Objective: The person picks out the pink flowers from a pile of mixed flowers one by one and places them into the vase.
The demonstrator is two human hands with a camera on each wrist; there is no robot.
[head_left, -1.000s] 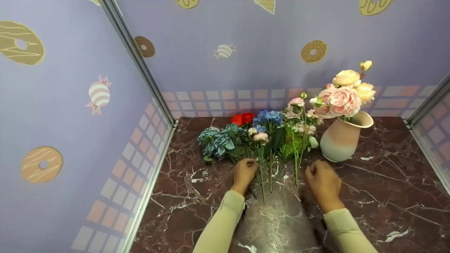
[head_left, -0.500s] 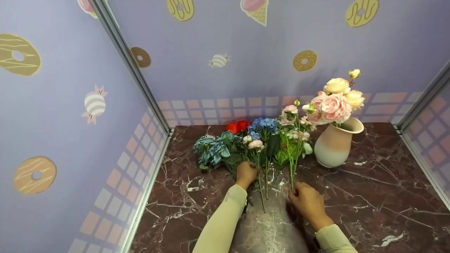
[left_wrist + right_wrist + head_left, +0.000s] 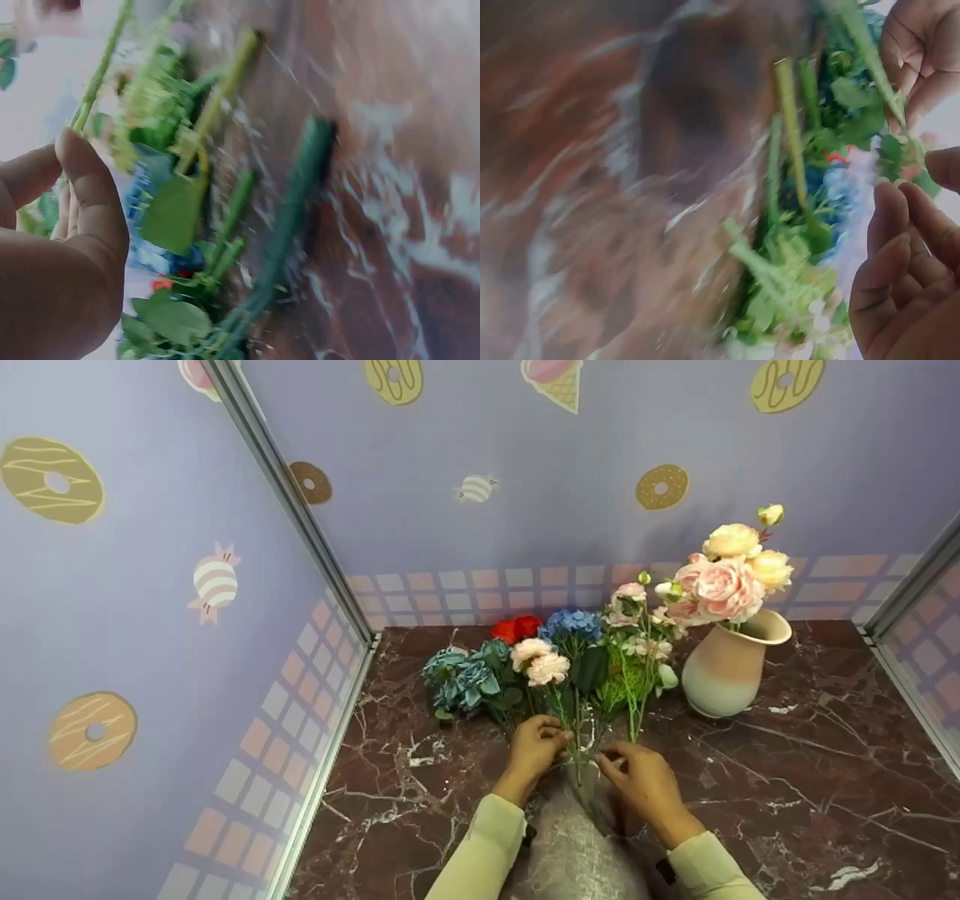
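My left hand pinches the green stem of a pale pink flower spray between thumb and fingers. The spray is raised a little, its two blooms tipped away from me. Close by on the right, my right hand has its fingertips near the lower stem. In the right wrist view the right fingers are loosely bent, with a gap to the thumb; contact with the stem is hard to tell. Under the hands lie cut stems of other flowers on the marbled table.
Along the back lie teal flowers, a red flower, blue hydrangeas and a pink-white spray. At right stands a pink-and-white vase holding pink and cream roses. Patterned walls enclose the table.
The left hand has taken the pale pink spray's stem and lifted it toward me. From beside the pink-white spray's stem ends, the right hand has moved left toward the left hand.
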